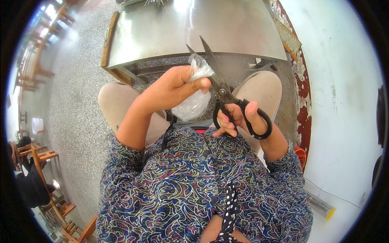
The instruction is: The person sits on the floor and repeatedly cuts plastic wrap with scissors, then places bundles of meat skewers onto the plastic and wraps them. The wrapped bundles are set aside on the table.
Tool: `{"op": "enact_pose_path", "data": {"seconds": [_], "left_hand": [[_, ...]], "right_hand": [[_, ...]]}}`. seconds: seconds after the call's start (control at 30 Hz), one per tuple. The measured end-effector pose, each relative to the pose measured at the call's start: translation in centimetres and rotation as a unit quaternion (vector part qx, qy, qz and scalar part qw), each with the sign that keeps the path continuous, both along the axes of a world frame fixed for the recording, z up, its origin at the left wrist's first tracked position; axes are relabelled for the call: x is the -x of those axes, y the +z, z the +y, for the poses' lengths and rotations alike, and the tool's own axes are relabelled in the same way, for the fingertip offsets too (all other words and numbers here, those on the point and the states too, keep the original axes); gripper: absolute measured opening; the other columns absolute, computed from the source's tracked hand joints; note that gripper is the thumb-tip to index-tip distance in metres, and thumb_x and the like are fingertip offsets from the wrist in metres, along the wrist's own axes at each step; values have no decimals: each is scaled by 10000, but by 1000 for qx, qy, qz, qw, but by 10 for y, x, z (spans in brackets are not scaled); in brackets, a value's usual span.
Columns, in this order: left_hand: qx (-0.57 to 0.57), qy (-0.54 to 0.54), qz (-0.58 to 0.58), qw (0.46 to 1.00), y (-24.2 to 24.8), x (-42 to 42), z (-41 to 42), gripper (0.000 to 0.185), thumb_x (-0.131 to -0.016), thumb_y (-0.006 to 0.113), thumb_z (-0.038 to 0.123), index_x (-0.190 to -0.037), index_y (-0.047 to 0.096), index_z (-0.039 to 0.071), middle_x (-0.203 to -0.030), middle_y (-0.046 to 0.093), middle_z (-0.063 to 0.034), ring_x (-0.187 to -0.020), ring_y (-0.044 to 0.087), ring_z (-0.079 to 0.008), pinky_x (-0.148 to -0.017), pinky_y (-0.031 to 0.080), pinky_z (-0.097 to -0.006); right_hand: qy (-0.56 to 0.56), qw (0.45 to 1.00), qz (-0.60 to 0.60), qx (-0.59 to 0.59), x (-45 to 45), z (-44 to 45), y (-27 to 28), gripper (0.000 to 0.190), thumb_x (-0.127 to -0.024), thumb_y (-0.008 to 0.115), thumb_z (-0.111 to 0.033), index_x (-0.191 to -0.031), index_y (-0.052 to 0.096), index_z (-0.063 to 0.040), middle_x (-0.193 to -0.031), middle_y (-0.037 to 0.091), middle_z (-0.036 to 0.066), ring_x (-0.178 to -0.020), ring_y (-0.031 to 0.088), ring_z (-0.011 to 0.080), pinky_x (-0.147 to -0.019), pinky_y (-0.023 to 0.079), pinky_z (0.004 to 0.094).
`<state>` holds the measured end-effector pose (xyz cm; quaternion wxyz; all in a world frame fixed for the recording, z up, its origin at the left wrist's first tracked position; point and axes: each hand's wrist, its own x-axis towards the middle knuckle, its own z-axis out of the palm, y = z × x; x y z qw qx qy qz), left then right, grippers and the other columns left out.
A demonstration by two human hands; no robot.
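Note:
My left hand point(174, 88) pinches the gathered neck of a clear plastic bag point(192, 104) between thumb and fingers. The bag's rounded lower part hangs below the hand, and its loose end sticks up above. What is inside cannot be made out. In my right hand point(240, 118) is a pair of black-handled scissors point(223, 91), with the thumb through one loop and fingers at the other. The blades are spread and point up and away from me, with the bag's neck close to or between them. Both hands are above my lap, short of the metal table.
A metal-topped table point(194, 33) stands before my knees, with a wooden board point(109, 42) at its left edge. Some thin strands lie at its far side. The wall point(337, 91) runs close on the right, near a red basket point(300, 155). Wooden stools point(45, 155) stand far left.

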<state>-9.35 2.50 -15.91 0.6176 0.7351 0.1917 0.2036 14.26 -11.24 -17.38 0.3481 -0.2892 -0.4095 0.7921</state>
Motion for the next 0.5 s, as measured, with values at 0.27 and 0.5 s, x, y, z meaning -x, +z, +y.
{"op": "enact_pose_path", "data": {"seconds": [0.27, 0.5], "left_hand": [[-184, -37, 51, 981, 20, 21, 1, 228, -1039, 591, 211, -947, 596, 3, -780, 587, -161, -713, 564, -334, -681, 462, -451], [30, 176, 112, 978, -56, 96, 12, 340, -1081, 588, 317, -839, 599, 77, -774, 522, 98, -726, 460, -30, -626, 396, -246]], "right_hand": [[-36, 993, -104, 32, -5, -36, 42, 747, -907, 542, -792, -878, 517, -46, -688, 475, -11, -554, 518, 67, -806, 640, 435], [-428, 745, -508, -66, -139, -2, 42, 625, -939, 633, -673, -854, 566, -57, -702, 562, 24, -608, 599, 139, -708, 575, 370]]}}
